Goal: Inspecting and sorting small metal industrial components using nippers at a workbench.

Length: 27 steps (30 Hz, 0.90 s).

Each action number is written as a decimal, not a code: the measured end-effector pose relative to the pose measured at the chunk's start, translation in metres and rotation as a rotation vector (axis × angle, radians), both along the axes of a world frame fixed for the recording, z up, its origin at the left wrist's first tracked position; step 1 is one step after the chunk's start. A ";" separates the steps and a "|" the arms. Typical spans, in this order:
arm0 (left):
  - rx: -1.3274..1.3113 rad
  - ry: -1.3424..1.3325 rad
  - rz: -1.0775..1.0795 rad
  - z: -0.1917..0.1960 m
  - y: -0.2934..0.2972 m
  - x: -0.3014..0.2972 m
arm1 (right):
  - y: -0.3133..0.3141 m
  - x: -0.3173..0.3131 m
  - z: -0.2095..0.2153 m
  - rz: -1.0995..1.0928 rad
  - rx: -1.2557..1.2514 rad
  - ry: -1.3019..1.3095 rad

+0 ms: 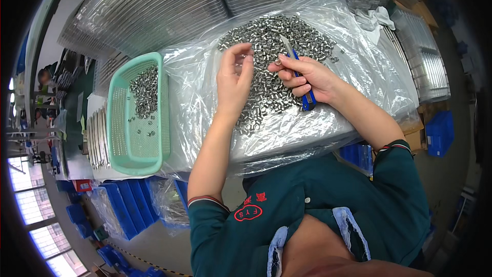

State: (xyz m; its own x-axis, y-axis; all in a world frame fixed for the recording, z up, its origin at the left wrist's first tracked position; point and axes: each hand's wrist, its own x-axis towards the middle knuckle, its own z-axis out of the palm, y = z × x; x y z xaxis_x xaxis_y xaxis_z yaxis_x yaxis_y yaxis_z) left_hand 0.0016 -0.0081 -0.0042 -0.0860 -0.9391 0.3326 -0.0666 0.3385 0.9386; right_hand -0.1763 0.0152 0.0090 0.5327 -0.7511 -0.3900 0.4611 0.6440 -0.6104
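A blue utility knife with its blade pointing away from me is gripped in my right hand. Between that hand's thumb and forefinger a small shiny metal ring-shaped part shows. My left hand hovers beside it over the sheet, fingers loosely bent and apart from the thumb, with nothing visible in them. Beneath and beyond both hands spreads a large heap of small metal ring-shaped parts, lying on clear plastic sheeting.
To the left stands a light green perforated basket with similar metal parts inside. Stacked clear plastic trays line the back, and more trays sit at the right. Blue bins are below the table's left front edge.
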 end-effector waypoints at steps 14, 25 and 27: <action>-0.253 -0.236 -0.138 0.001 0.006 -0.007 | 0.000 0.000 -0.002 -0.051 -0.028 0.020; -0.100 -0.162 -0.195 0.004 0.007 -0.006 | 0.000 0.000 -0.001 -0.055 -0.075 0.066; -0.092 -0.150 -0.208 0.002 0.006 -0.005 | -0.001 0.000 -0.003 -0.058 -0.053 0.044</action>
